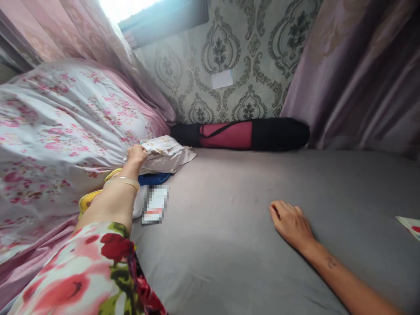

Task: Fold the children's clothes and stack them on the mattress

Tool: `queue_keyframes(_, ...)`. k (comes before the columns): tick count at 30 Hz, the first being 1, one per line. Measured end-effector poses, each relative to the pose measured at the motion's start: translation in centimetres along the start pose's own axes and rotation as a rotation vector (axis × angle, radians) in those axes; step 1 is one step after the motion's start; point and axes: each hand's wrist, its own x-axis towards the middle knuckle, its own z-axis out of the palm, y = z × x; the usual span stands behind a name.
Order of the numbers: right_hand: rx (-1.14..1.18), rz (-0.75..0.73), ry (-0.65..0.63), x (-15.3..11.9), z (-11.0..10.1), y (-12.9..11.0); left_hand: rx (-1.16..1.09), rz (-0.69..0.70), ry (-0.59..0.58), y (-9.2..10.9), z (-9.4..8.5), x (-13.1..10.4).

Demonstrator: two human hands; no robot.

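Observation:
My left hand (137,154) reaches out at the left, its fingers closed on the edge of a folded pale cloth (167,153) with a faint pattern. A blue item (155,178) and a white and red packet (155,205), partly blurred, lie below the cloth. Yellow items (90,200) show behind my left forearm, which has a pale bangle. My right hand (290,221) rests on the grey sheet (229,253) with its fingers curled under; whether anything is beneath them is hidden.
A black and pink long bag (229,134) lies against the patterned wall. Floral bedding (72,118) is heaped at the left. Curtains (348,78) hang on both sides. A card with a red mark (411,226) lies at the right edge.

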Motion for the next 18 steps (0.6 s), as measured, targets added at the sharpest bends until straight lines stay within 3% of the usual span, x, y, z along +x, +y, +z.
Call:
queue_keyframes(4,0.004,0.003,0.001,0.0,0.1,0.1,-0.053,0.015,-0.055,0.1,-0.4,-0.1)
queue_keyframes(8,0.011,0.004,-0.014,0.0,0.0,0.1,-0.124,0.024,-0.038,-0.2,-0.7,-0.6)
queue_keyframes(13,0.019,0.012,-0.008,0.0,-0.2,-0.1,-0.242,0.053,0.128,0.6,-1.7,-1.0)
queue_keyframes(18,0.013,0.015,-0.011,0.0,-0.2,-0.3,-0.388,0.194,0.257,3.7,-3.0,-0.3)
